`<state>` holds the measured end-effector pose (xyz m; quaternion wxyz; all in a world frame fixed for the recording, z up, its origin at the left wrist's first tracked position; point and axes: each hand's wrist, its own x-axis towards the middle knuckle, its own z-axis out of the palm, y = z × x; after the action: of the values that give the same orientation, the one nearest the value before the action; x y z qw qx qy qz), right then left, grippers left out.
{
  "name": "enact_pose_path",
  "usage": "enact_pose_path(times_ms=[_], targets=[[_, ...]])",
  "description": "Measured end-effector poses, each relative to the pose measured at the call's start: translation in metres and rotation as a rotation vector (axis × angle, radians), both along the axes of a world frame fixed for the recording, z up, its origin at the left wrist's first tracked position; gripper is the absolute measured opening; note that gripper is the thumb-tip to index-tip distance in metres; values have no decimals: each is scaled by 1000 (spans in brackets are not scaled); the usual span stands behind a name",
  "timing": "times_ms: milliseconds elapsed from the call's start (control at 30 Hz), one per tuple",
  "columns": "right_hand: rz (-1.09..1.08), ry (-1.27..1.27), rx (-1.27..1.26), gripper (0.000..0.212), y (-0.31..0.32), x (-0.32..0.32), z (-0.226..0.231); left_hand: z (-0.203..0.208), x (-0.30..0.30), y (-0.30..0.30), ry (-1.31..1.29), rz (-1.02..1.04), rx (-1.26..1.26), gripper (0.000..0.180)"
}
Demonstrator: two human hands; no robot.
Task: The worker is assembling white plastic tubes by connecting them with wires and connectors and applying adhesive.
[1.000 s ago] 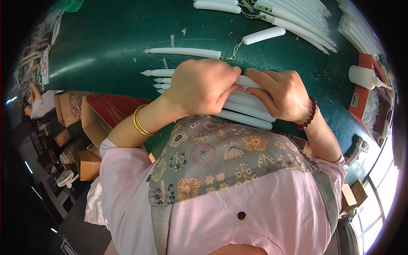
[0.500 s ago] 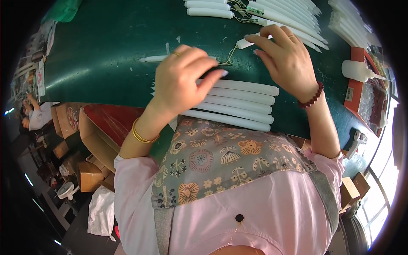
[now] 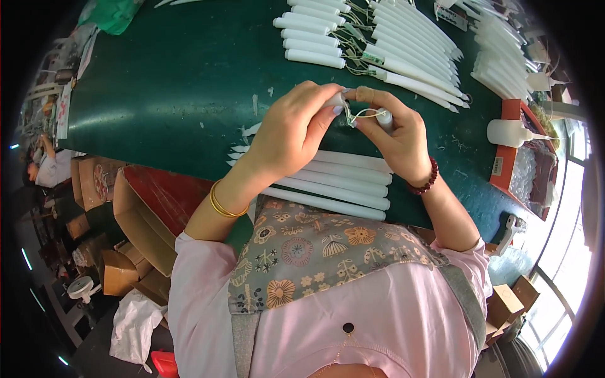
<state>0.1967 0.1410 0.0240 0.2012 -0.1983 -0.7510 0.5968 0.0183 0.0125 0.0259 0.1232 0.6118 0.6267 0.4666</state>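
Observation:
My left hand (image 3: 293,126) is closed around a white electric taper candle. The candle's pointed tip (image 3: 252,130) sticks out to the left, and its tube end (image 3: 336,101) shows at the fingertips. My right hand (image 3: 397,129) grips a short white tube piece (image 3: 385,120). Thin pale wires (image 3: 365,113) loop between the two pieces, with a small board (image 3: 350,118) at the left fingertips. Both hands meet above the table, fingertips nearly touching. Just below them lies a row of several white candle tubes (image 3: 334,189), partly hidden by my left hand and forearm.
Several candles with wires (image 3: 416,57) and short tubes (image 3: 312,47) lie at the far side of the green table (image 3: 157,94). More white candles (image 3: 498,63) are at right. A white squeeze bottle (image 3: 507,133) rests on an orange box (image 3: 504,167). Cardboard boxes (image 3: 142,208) stand left.
My right hand has brought the short tube piece left and nearer. My left hand has picked up the candle from the table, and the two hands have come together.

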Motion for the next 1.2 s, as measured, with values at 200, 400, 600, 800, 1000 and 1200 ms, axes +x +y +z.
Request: enact_pose_path(times_ms=[200, 400, 600, 800, 1000, 1200], targets=[[-2, 135, 216, 24, 7, 5, -5, 0, 9, 2, 51, -72, 3, 24], [-158, -86, 340, 13, 10, 3, 16, 7, 0, -3, 154, 34, 92, 26], [146, -160, 139, 10, 17, 10, 11, 5, -7, -4, 578, -18, 103, 42], [206, -259, -24, 12, 15, 9, 14, -1, -9, -4, 574, -39, 74, 45], [251, -199, -103, 14, 9, 8, 14, -1, 6, 0, 550, -101, 38, 45], [416, -126, -117, 24, 15, 9, 13, -3, -1, 1, 485, -39, 97, 24]])
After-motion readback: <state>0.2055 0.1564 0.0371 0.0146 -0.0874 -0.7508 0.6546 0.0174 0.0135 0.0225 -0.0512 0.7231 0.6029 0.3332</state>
